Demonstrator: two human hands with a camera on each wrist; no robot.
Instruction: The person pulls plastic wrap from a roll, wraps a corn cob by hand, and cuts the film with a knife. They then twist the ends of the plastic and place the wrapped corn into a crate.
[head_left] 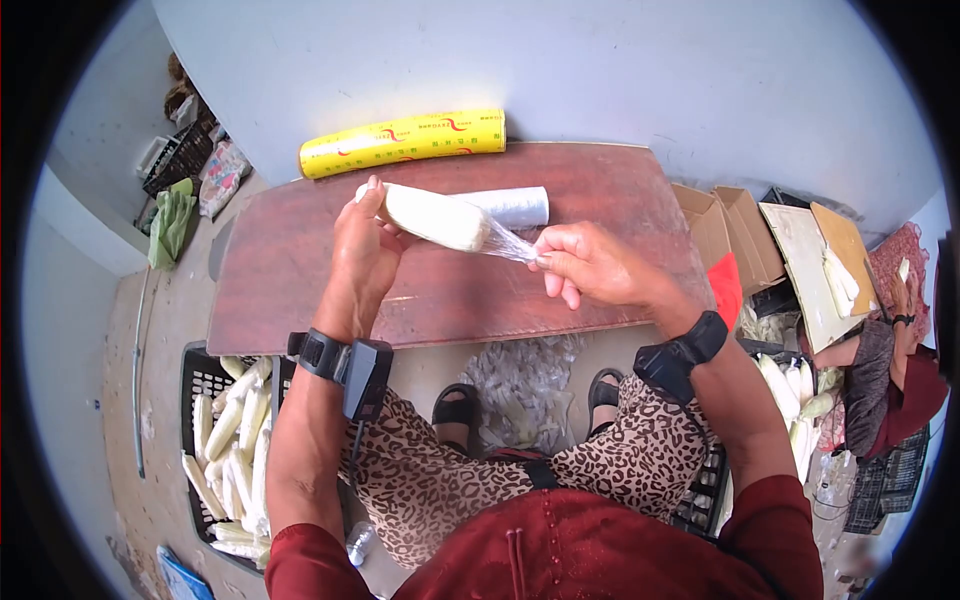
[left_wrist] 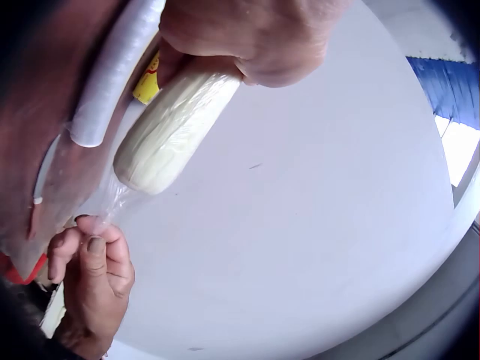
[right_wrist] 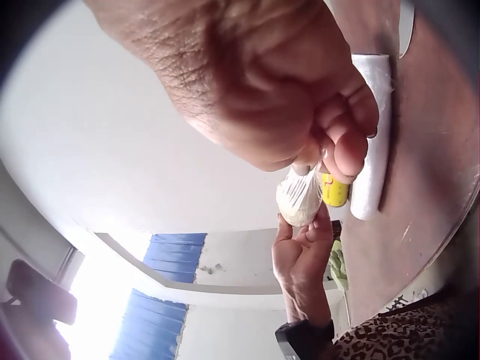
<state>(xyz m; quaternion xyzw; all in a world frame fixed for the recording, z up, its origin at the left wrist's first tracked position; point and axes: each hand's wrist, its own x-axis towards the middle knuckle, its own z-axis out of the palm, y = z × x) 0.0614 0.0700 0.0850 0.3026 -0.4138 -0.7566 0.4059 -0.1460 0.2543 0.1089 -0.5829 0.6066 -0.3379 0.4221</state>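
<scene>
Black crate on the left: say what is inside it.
The crate holds a heap of long, pale vegetables. They hide its bottom, and the left arm covers part of it.

Roll (head_left: 515, 207): clear plastic film, smooth, glossy. Yellow roll (head_left: 402, 143): glossy printed wrap. Tabletop (head_left: 450, 290): reddish-brown, wood-look, scuffed, faint sheen. Wall (head_left: 600, 70): matt, mostly smooth. Film (head_left: 508, 243) round cob (head_left: 430, 217): thin, clear, wrinkled, shiny. Trousers (head_left: 440, 490): cloth, looked matt. Boxes (head_left: 735, 235): matt brown cardboard. Crate (head_left: 195, 400): black plastic.
</scene>
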